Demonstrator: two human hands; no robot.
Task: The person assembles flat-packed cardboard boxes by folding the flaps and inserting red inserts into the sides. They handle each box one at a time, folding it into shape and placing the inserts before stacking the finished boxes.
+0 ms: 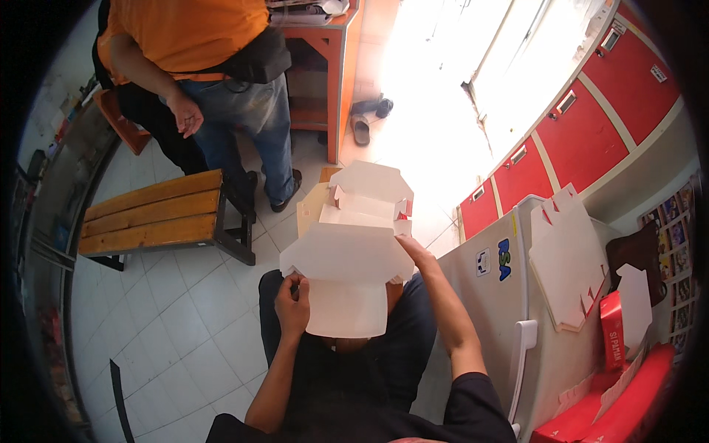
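A white cardboard food box (347,255), partly folded with its flaps spread, is held above my lap. Small side tabs stand up at its far end, showing bits of red print. My left hand (292,304) pinches the box's near left corner between thumb and fingers. At the right edge, my right hand (415,252) grips the side wall, its fingertips partly hidden by the flap. Behind the box's left side shows the edge of a cream-coloured board (309,214).
A white fridge (484,303) stands at my right, bearing a stack of flat box blanks (565,258) and red folded boxes (613,399). Red lockers (587,118) line the right wall. Left are a wooden bench (151,214) and a standing person in an orange shirt (192,33).
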